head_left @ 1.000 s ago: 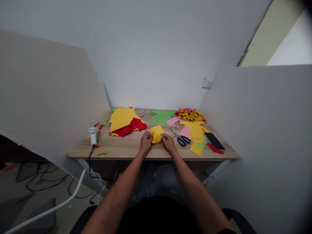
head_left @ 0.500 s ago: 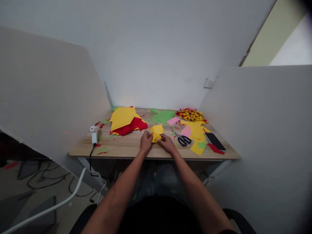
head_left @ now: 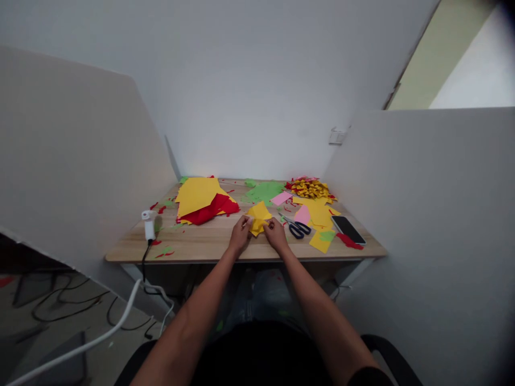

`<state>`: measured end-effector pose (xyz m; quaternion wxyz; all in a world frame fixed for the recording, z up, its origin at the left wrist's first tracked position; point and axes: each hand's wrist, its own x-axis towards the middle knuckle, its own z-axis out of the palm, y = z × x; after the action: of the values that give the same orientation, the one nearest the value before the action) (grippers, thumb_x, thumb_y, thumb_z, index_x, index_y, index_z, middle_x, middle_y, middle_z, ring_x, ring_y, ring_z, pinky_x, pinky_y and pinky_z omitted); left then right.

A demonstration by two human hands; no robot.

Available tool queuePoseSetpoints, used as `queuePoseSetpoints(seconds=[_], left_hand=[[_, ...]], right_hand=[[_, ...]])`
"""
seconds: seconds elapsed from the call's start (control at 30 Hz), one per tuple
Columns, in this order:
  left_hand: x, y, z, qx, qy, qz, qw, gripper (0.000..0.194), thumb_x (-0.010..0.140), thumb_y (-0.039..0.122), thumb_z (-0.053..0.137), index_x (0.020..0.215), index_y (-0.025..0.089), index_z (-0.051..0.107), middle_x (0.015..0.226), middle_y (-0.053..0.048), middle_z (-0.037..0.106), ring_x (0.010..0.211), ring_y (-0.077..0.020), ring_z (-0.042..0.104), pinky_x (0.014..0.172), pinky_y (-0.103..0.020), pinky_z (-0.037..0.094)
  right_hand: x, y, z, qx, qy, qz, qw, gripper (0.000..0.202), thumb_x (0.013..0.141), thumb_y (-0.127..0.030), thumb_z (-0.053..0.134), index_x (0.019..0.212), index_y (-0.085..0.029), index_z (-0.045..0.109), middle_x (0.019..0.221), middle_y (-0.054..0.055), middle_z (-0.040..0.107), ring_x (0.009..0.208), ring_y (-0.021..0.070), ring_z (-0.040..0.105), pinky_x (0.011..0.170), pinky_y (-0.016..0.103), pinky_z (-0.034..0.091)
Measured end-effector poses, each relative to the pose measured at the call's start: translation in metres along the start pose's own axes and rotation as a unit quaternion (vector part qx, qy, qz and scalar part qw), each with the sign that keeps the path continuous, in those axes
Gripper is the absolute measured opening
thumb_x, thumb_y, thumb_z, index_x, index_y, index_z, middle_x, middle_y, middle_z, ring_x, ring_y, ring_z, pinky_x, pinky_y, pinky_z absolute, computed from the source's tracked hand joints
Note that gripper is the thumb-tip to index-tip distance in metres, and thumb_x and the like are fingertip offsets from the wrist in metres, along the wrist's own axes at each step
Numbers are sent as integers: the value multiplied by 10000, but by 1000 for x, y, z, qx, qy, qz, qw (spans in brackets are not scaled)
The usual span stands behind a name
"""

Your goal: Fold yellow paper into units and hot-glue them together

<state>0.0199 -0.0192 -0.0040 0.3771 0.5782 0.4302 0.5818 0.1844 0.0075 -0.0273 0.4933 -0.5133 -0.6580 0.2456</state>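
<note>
Between my two hands, near the front of the wooden table (head_left: 209, 247), is a creased piece of yellow paper (head_left: 259, 212). My left hand (head_left: 241, 231) pinches its left side with closed fingers. On the right side, my right hand (head_left: 275, 232) is closed on the same paper, thumb and fingers together. The paper has several folds, and its lower part is partly covered by my fingertips. A pair of scissors (head_left: 296, 229) with dark handles lies just right of my right hand, blades pointing away to the left.
Yellow sheets (head_left: 197, 195) overlap red paper (head_left: 209, 210) at back left. Green paper (head_left: 265, 191), pink pieces (head_left: 301, 214) and a heap of folded yellow pieces (head_left: 309, 188) lie at back right. A phone (head_left: 348, 229) is at right; a white corded device (head_left: 149, 225) stands left.
The yellow paper has turned so a corner points up, and its lower part looks more spread. My hands have shifted their hold slightly. The whole view has moved a little.
</note>
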Motion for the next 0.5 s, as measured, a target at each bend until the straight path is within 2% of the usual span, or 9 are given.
queuePoseSetpoints(seconds=[0.17, 0.33, 0.5], left_hand=[[3, -8, 1, 16, -4, -10, 1000, 302, 944, 361, 624, 1150, 141, 617, 1103, -75, 652, 922, -179, 653, 787, -364, 579], [5, -12, 0, 30, -14, -24, 999, 245, 932, 335, 645, 1068, 131, 643, 1019, -55, 670, 876, -166, 658, 785, -359, 578], [7, -14, -3, 16, 14, -30, 999, 256, 939, 342, 636, 1087, 133, 640, 1029, -58, 671, 885, -169, 660, 793, -364, 578]], right_hand=[[-1, 0, -1, 12, -5, -3, 1000, 270, 964, -375, 619, 1103, -145, 636, 1030, 48, 668, 857, 161, 658, 767, 350, 575], [-1, -2, -3, 31, -41, -18, 999, 268, 962, -377, 623, 1090, -143, 638, 1012, 44, 668, 836, 154, 656, 744, 336, 575], [-2, -5, -4, 59, -82, -35, 994, 272, 975, -386, 602, 1091, -143, 640, 1009, 44, 672, 831, 153, 660, 742, 333, 578]])
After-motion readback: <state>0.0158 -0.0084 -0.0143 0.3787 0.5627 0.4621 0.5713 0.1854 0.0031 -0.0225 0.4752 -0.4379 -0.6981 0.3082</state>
